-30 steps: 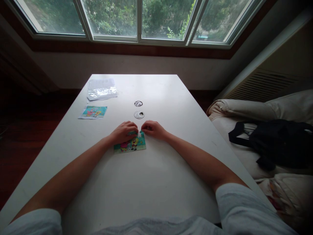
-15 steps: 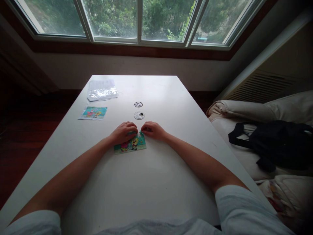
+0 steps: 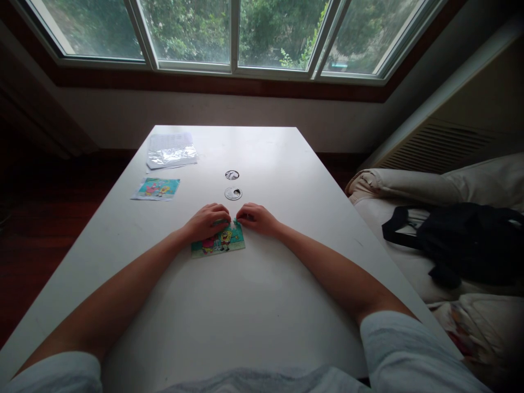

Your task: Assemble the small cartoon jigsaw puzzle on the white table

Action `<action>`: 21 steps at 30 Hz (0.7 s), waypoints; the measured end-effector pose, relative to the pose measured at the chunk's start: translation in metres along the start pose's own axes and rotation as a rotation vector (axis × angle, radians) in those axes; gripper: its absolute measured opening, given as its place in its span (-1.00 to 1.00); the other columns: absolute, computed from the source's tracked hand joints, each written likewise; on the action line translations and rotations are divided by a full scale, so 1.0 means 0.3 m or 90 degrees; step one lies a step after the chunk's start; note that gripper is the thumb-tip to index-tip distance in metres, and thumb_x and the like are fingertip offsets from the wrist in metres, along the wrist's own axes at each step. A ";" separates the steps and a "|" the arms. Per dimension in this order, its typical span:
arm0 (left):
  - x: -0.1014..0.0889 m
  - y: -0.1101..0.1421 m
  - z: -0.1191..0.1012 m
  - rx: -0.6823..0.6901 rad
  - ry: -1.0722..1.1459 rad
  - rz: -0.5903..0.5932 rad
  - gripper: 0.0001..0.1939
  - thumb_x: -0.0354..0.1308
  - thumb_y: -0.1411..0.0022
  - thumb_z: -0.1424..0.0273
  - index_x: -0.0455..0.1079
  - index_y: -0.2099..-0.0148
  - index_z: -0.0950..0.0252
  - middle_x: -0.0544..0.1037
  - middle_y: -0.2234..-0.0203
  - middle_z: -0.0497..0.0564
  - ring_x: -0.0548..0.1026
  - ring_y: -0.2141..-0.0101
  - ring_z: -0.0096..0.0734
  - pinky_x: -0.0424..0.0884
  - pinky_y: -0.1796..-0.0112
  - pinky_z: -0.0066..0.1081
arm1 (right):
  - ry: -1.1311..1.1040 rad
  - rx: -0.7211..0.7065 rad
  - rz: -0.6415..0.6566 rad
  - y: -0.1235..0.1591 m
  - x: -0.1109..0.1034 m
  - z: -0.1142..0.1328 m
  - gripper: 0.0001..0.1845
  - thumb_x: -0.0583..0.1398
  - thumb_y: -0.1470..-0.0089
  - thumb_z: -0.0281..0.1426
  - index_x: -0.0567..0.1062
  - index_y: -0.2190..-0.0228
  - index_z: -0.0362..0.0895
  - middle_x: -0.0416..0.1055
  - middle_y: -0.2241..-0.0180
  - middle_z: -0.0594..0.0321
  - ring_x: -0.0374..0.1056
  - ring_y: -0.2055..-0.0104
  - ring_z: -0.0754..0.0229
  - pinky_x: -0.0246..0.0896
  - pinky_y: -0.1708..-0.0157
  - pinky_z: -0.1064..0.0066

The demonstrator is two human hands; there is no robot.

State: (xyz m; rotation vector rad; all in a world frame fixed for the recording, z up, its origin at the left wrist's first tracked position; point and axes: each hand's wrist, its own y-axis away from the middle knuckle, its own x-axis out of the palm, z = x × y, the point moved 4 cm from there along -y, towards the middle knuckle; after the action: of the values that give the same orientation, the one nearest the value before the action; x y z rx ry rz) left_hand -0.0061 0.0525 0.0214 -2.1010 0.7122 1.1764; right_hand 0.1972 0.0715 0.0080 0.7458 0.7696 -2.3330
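A small jigsaw puzzle (image 3: 224, 244) with yellow and pink cartoon figures on a green-blue ground lies flat on the white table (image 3: 229, 305). My left hand (image 3: 208, 221) covers its upper left part, fingers bent and closed over the top edge. At the upper right corner, my right hand (image 3: 252, 215) has its thumb and fingers pinched on a small green puzzle piece (image 3: 236, 222). A pale gap shows in the puzzle between my fingertips. Just beyond my hands sit two round black-and-white discs, a nearer disc (image 3: 233, 194) and a farther disc (image 3: 232, 174).
To the left lies a cartoon picture sheet (image 3: 158, 189), with a clear plastic packet (image 3: 171, 153) and papers behind it. A window (image 3: 233, 38) is beyond the far table edge. On the right, a dark garment or bag (image 3: 470, 240) rests on a pale sofa (image 3: 397, 185).
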 end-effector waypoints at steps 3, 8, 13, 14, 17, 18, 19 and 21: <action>0.000 0.001 0.001 -0.001 0.001 0.000 -0.80 0.08 -0.40 0.31 0.52 0.08 0.17 0.55 0.09 0.07 0.47 0.08 -0.24 0.38 -0.01 -0.25 | 0.001 -0.005 -0.002 0.001 0.003 -0.006 -0.91 0.25 -0.17 -0.45 0.58 0.26 -0.12 0.43 0.34 0.24 0.29 0.30 0.23 0.19 0.25 0.42; 0.003 0.002 0.006 -0.002 0.002 -0.002 -0.81 0.08 -0.40 0.31 0.52 0.08 0.17 0.55 0.09 0.06 0.46 0.08 -0.24 0.37 -0.01 -0.25 | 0.028 -0.016 0.009 0.002 0.012 -0.016 -0.92 0.26 -0.17 -0.44 0.58 0.26 -0.11 0.37 0.43 0.30 0.26 0.34 0.24 0.17 0.26 0.42; 0.005 0.002 0.009 -0.001 0.003 0.000 -0.81 0.08 -0.40 0.32 0.51 0.07 0.18 0.54 0.09 0.06 0.46 0.08 -0.24 0.36 -0.02 -0.24 | 0.039 -0.025 0.019 0.003 0.011 -0.013 -0.91 0.26 -0.19 -0.43 0.58 0.25 -0.11 0.39 0.41 0.27 0.28 0.31 0.22 0.18 0.23 0.41; 0.005 0.002 0.010 0.000 0.002 0.000 -0.81 0.08 -0.40 0.32 0.51 0.07 0.18 0.54 0.09 0.06 0.46 0.08 -0.23 0.36 -0.02 -0.24 | 0.040 -0.024 0.020 0.003 0.010 -0.013 -0.91 0.25 -0.19 -0.43 0.58 0.25 -0.11 0.40 0.41 0.26 0.28 0.31 0.21 0.18 0.23 0.40; 0.005 0.003 0.010 -0.001 0.004 -0.001 -0.81 0.08 -0.40 0.33 0.51 0.07 0.18 0.54 0.08 0.06 0.46 0.07 -0.24 0.36 -0.02 -0.24 | 0.042 -0.022 0.023 0.003 0.009 -0.012 -0.91 0.25 -0.19 -0.42 0.58 0.25 -0.11 0.40 0.41 0.26 0.28 0.31 0.21 0.17 0.23 0.40; 0.004 0.003 0.010 -0.001 0.005 0.000 -0.81 0.08 -0.40 0.33 0.51 0.07 0.18 0.54 0.08 0.06 0.46 0.07 -0.24 0.36 -0.02 -0.24 | 0.042 -0.021 0.022 0.003 0.010 -0.013 -0.91 0.25 -0.19 -0.42 0.58 0.25 -0.11 0.40 0.41 0.26 0.28 0.31 0.21 0.17 0.23 0.40; 0.004 0.003 0.010 -0.002 0.007 0.000 -0.81 0.08 -0.40 0.33 0.51 0.07 0.18 0.54 0.08 0.06 0.46 0.07 -0.24 0.36 -0.02 -0.24 | 0.043 -0.021 0.022 0.002 0.010 -0.013 -0.91 0.25 -0.19 -0.42 0.58 0.25 -0.11 0.40 0.42 0.27 0.28 0.31 0.21 0.17 0.24 0.41; 0.004 0.002 0.010 -0.003 0.011 0.001 -0.81 0.08 -0.40 0.33 0.52 0.07 0.17 0.54 0.08 0.06 0.46 0.07 -0.23 0.36 -0.02 -0.24 | 0.044 -0.019 0.022 0.001 0.012 -0.014 -0.91 0.25 -0.19 -0.42 0.58 0.25 -0.11 0.39 0.43 0.28 0.27 0.33 0.22 0.15 0.24 0.41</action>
State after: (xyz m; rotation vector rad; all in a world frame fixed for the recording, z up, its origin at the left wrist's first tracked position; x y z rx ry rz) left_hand -0.0076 0.0541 0.0189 -2.1174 0.7196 1.1642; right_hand 0.1963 0.0729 0.0029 0.8250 0.8130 -2.2708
